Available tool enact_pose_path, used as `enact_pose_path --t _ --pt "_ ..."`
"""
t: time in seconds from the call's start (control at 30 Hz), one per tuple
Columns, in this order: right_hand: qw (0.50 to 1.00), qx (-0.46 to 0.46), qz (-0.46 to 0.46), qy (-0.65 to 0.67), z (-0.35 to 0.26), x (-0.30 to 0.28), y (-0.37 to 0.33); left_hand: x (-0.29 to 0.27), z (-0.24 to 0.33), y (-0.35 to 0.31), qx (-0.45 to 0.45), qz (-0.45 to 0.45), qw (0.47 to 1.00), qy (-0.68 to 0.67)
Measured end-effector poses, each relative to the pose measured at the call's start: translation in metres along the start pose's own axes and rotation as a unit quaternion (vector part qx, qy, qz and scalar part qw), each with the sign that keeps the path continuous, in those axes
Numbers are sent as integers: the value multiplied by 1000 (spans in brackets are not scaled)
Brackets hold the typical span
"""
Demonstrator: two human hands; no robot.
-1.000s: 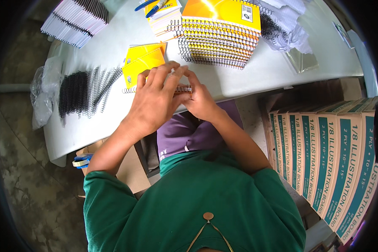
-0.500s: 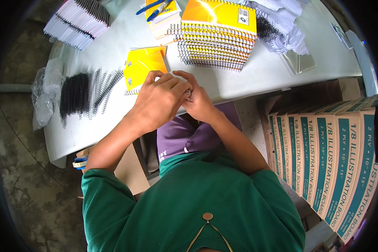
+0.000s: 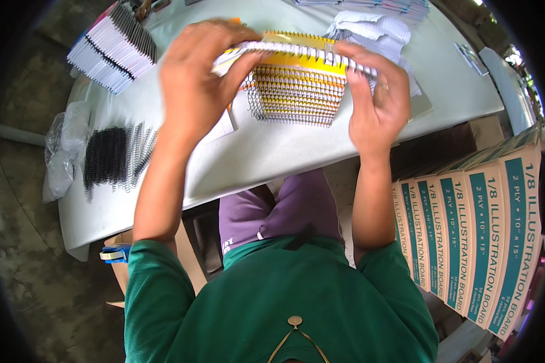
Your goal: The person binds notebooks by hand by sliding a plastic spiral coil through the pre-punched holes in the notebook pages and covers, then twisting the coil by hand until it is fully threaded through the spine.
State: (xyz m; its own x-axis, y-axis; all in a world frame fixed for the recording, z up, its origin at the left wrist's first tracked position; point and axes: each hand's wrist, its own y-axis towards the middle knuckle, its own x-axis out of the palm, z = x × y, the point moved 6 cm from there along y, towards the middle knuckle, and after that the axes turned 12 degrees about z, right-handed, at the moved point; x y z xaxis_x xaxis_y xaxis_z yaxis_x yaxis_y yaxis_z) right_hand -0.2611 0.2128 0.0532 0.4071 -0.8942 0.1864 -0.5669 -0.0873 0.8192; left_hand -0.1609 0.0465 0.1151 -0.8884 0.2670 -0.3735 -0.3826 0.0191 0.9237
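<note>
The fingers (image 3: 246,68) of both hands pinch a spiral-bound notebook (image 3: 300,51), which is raised over the table (image 3: 236,163) and seen nearly edge-on, its coiled edge facing the person.

At the far left, a crumpled clear plastic bag (image 3: 65,148) rests by the table's edge. Near it stands a tall stack of white-paged books (image 3: 106,57) with dark spines, and below that lies a row of loose black coils (image 3: 112,154). Under the table's edge, a blue tape dispenser (image 3: 115,254) sits beside an open cardboard box (image 3: 191,257).

The left hand (image 3: 194,78), slightly blurred, grips the notebook's left end, thumb underneath and bent fingers above. The corner of a white paper pad (image 3: 222,127) shows just beside its wrist. Behind and below the held notebook stands a stack of yellow notebooks (image 3: 297,100), coils turned toward the person; whether the two touch cannot be told.

The right hand (image 3: 381,100) holds the other end, thumb against the near side and index finger along the top. Beyond it lies crumpled white paper (image 3: 369,30). At the far right, tan-and-green cartons (image 3: 472,242) stand in a row.
</note>
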Motion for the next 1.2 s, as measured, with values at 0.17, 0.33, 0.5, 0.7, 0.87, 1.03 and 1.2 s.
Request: enact_pose_path --t 0.17,0.33,0.5,0.7,0.87,1.03,1.2 --pt "997 68 -39 -29 62 -31 -13 66 -30 -63 -123 -13 987 -101" --pt "988 59 66 -127 62 -3 -24 82 -58 -95 -446 202 848 -201" --pt "982 85 91 -141 56 -2 -28 65 -66 -94 -383 264 872 -155" --pt "981 -2 129 -146 20 -14 -62 -10 -162 -91 -396 173 901 35" --pt "989 -49 31 -139 -4 31 -107 8 -165 -90 -208 -36 959 188" --pt "983 42 -107 -141 13 56 -136 -6 -165 -98 -85 -69 944 310" --pt "960 126 -206 -141 36 87 -149 -14 -165 -116 -77 -149 959 229"
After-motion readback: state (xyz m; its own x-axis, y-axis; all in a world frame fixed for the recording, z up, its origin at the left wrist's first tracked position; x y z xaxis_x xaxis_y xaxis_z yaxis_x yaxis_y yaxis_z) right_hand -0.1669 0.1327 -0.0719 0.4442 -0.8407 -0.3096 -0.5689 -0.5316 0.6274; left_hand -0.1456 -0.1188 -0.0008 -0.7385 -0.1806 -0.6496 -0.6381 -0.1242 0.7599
